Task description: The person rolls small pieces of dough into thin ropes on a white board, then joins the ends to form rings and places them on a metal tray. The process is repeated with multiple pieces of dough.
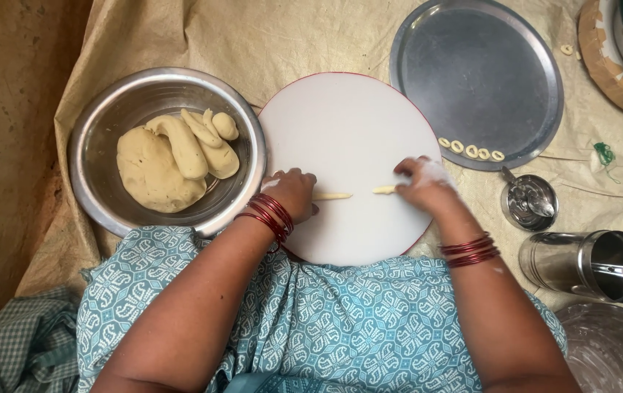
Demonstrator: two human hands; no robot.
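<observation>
two little dough strips on the board

my left hand [291, 193] presses flat on one dough strip [332, 196], its end poking out toward the middle. my right hand [422, 182] pinches the other strip [383, 190] at its fingertips. both lie on the white round board [348, 116], a small gap between them.

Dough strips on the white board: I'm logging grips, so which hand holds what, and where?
Left hand pinches one thin dough strip at its left end; right hand pinches the other strip at its right end.

Left hand [291, 191] and right hand [422, 182] each press a dough strip [332, 196] on the white board [348, 124].
</observation>
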